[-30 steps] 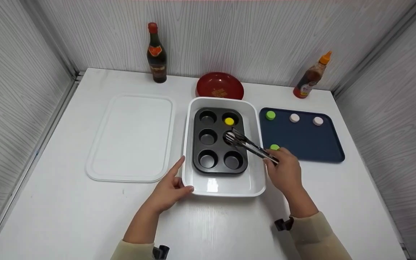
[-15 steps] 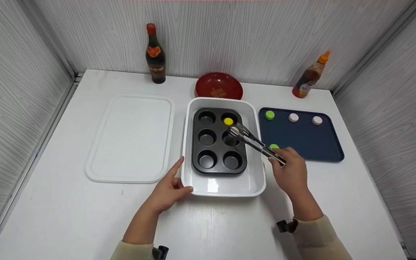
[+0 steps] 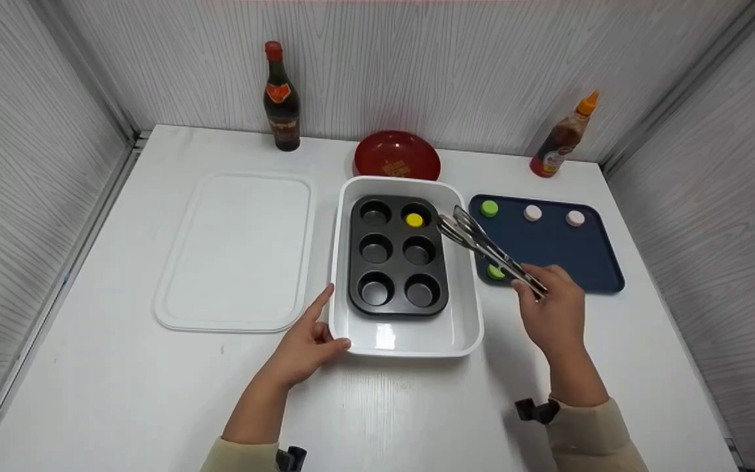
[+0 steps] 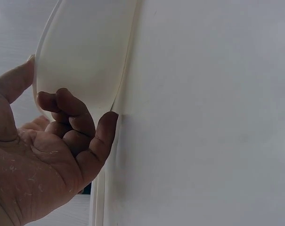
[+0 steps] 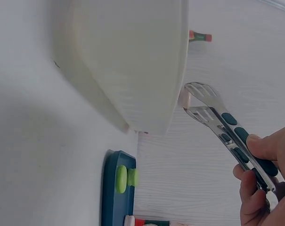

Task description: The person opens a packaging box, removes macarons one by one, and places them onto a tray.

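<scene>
My right hand [image 3: 553, 308] grips metal tongs [image 3: 492, 252] with dark grip pads, angled over the right rim of a white tub [image 3: 410, 337]. Between the tong tips, a small pale pinkish disc [image 5: 184, 100] shows in the right wrist view. Inside the tub lies a dark muffin tin [image 3: 398, 257], with a yellow disc [image 3: 414, 220] in its back right cup. My left hand [image 3: 302, 347] braces the tub's front left corner, thumb at the rim and straight index finger along the side. Its other fingers are bent in the left wrist view [image 4: 74, 122].
Right of the tub, a navy tray [image 3: 558, 252] bears green and pale discs. A white lid-like panel [image 3: 240, 252] lies left. Behind stand a red bowl [image 3: 398, 155], a dark bottle [image 3: 282, 105] and a sauce bottle [image 3: 558, 144].
My right hand has lifted the tongs out of the middle right cup and carried them right, to the tub's right rim, with the pale disc. The left hand stays put.
</scene>
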The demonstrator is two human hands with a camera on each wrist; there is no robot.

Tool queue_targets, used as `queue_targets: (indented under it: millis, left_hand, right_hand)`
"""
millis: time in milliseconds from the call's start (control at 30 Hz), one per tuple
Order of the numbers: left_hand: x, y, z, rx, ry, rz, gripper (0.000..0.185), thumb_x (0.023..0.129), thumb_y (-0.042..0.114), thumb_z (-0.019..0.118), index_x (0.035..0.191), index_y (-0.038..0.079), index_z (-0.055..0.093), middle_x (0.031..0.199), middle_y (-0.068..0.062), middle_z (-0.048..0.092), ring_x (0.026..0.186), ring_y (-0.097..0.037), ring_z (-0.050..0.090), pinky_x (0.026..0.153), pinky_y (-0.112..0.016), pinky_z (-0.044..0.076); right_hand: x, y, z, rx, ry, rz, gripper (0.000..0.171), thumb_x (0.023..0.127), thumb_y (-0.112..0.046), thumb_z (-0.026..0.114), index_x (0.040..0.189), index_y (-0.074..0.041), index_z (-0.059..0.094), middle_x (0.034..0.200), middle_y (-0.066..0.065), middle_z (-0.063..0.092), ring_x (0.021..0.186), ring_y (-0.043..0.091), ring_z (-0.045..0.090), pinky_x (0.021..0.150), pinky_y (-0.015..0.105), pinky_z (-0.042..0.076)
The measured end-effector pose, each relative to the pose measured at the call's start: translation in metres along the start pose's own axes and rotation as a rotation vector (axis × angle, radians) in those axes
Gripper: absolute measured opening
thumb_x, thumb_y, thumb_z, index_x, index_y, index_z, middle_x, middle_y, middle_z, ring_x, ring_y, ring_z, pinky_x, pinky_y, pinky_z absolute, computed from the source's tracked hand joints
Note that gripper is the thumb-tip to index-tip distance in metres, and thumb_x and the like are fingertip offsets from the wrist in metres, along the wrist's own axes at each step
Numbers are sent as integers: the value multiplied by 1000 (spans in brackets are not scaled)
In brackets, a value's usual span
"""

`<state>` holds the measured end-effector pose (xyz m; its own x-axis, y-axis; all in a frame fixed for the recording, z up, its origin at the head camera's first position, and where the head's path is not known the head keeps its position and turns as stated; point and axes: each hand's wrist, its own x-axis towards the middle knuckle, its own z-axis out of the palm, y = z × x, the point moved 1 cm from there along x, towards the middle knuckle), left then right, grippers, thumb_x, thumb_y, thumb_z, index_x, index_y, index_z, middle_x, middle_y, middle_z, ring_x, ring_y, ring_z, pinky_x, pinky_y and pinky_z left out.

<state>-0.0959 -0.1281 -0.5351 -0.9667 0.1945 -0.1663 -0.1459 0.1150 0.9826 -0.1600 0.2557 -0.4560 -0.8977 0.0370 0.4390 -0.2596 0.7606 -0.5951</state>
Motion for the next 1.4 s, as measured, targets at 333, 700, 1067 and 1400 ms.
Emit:
queue_targets:
  millis: [333,700,1067,1400]
  left_hand:
    - [0,-1,0,6,-2,3,101,89,1,80,170,12,22,71,-2,60,64,-11,51,61,-25,43]
    - [1,-1,0,17,2,11,102,88,1,81,170,13,22,69,-1,57,65,-11,50,62,-25,43]
    - [1,-1,0,14,-6,14,102,88,3,81,170,13,21,69,-1,56,64,-11,49,61,-25,42]
    - [2,-3,0,16,-9,10,102,89,2,80,170,12,20,69,-1,57,65,-12,50,62,-25,43]
  right_hand:
    - [3,11,-21,-13,84,-1,25,91,8,78,116,7,78,93,20,67,77,21,60,68,8,40]
    - [4,26,-43,-34,154,62,24,94,5,77,118,7,77,98,22,68,79,-7,51,70,10,41]
    - [-10,56,-66,-97,191,127,25,95,2,76,119,10,75,98,26,66,82,-18,43,76,17,41]
    - [-25,78,-80,-152,172,217,27,97,-1,74,122,9,74,101,27,67,81,-17,40,76,27,41]
